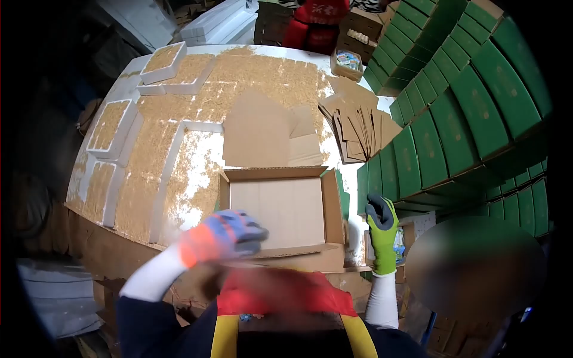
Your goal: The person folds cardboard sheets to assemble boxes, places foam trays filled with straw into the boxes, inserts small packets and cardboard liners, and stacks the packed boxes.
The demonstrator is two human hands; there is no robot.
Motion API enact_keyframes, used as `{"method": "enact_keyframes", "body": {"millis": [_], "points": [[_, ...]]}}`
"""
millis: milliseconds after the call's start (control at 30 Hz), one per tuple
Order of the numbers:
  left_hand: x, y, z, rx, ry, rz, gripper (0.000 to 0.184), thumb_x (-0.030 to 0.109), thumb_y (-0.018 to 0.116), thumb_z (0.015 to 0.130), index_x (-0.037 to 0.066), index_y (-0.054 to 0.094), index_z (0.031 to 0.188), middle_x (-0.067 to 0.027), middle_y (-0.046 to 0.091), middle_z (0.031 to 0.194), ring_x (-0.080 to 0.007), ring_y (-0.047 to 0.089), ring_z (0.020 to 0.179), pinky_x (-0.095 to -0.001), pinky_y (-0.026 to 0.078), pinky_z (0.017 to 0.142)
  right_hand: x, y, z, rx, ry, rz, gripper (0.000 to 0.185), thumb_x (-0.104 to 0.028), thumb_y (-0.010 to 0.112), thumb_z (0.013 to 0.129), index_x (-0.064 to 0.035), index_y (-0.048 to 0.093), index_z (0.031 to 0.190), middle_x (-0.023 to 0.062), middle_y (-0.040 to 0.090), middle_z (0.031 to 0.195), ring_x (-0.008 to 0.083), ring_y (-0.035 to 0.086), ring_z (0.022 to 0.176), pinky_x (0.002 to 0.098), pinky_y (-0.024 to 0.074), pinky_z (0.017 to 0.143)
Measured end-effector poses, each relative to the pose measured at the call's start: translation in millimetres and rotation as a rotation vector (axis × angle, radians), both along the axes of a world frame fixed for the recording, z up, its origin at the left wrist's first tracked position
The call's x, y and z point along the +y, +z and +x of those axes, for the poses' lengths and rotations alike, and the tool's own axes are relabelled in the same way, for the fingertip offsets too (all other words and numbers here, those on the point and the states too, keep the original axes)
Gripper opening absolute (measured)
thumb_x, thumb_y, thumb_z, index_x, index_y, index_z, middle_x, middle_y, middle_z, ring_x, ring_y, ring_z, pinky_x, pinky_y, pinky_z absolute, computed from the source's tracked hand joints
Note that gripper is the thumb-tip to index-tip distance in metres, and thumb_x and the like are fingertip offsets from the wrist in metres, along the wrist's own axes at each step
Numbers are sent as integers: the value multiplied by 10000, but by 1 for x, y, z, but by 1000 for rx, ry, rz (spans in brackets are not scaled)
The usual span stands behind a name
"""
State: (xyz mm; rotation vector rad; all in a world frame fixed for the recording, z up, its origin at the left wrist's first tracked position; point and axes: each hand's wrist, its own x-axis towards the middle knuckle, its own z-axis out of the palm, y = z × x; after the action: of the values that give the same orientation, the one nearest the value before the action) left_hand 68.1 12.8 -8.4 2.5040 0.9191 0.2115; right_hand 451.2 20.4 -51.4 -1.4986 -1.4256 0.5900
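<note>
An open cardboard box (276,209) lies in front of me on the white table, its flaps raised and its pale inside bare. My left hand (236,234), in an orange and blue glove with grey fingertips, is over the box's near left corner. Motion blurs it, but the fingers look stretched out with nothing in them; I cannot tell whether they touch the flap. To the right of the box, my right hand (382,227) wears a green glove with dark grey fingers. Its fingers are loosely curled and apart, with nothing visible between them. Beside it is a small carton of packets (400,243).
Green boxes (430,146) stand in tall rows on the right. Flat cardboard pieces (256,134) and upright dividers (361,131) lie behind the open box. White foam trays (110,128) with tan granules are at left. A person in a red apron (313,24) is across the table (197,161).
</note>
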Motion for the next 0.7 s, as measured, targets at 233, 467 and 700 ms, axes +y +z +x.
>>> {"method": "enact_keyframes", "body": {"millis": [233, 467, 700], "points": [[-3, -66, 11, -244, 509, 306, 487, 214, 721, 747, 129, 605, 1213, -171, 517, 1251, -343, 466, 1181, -454, 381, 988, 38, -65, -80, -586, 636, -117, 520, -371, 798, 628, -123, 684, 1070, 111, 568, 1038, 319, 514, 997, 430, 401, 895], [12, -190, 2, -742, 1073, -425, 1025, 506, 769, 646, -38, 327, 1394, -214, 390, 1394, -339, 385, 1275, -438, 302, 1080, 1, -23, -93, -174, 121, -170, 840, -530, 701, 757, 4, 436, 1350, 228, 415, 1389, 317, 338, 1334, 436, 189, 1126], [97, 11, 47, -1368, 404, -924, 580, 413, 562, 909, 35, 454, 1334, -121, 537, 1270, -275, 534, 1129, -444, 437, 975, 68, 138, -43, 309, 403, 82, 413, -240, 588, 910, -59, 518, 1275, 114, 587, 1139, 203, 551, 1059, 334, 419, 908]]}}
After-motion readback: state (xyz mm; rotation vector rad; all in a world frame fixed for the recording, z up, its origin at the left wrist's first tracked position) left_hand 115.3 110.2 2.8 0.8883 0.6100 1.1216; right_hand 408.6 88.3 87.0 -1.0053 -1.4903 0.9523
